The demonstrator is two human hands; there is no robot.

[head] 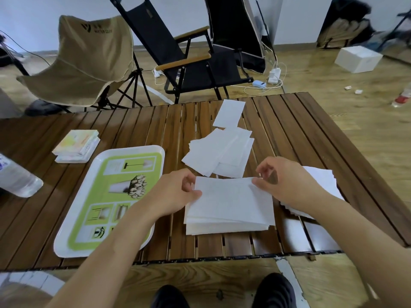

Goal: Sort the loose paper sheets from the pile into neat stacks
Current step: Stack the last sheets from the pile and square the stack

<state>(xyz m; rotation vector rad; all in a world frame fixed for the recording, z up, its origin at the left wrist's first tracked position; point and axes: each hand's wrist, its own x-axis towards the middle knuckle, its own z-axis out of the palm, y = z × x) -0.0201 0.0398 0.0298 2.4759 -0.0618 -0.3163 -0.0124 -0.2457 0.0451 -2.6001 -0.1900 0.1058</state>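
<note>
A stack of white paper sheets [229, 210] lies at the near middle of the slatted wooden table [289, 121]. My left hand [175, 192] pinches the top sheet at its far left corner. My right hand [282, 181] pinches the same sheet at its far right corner. A loose pile of white sheets [220, 152] is spread beyond the stack, and a single sheet [230, 113] lies farther back. A second stack of sheets [322, 185] sits at the right, partly hidden under my right forearm.
A white and green tray [124, 196] lies left of the stack. Behind it sits a small pile of booklets [76, 145], and a plastic bottle [15, 176] lies at the left edge. Folding chairs [191, 54] stand behind the table.
</note>
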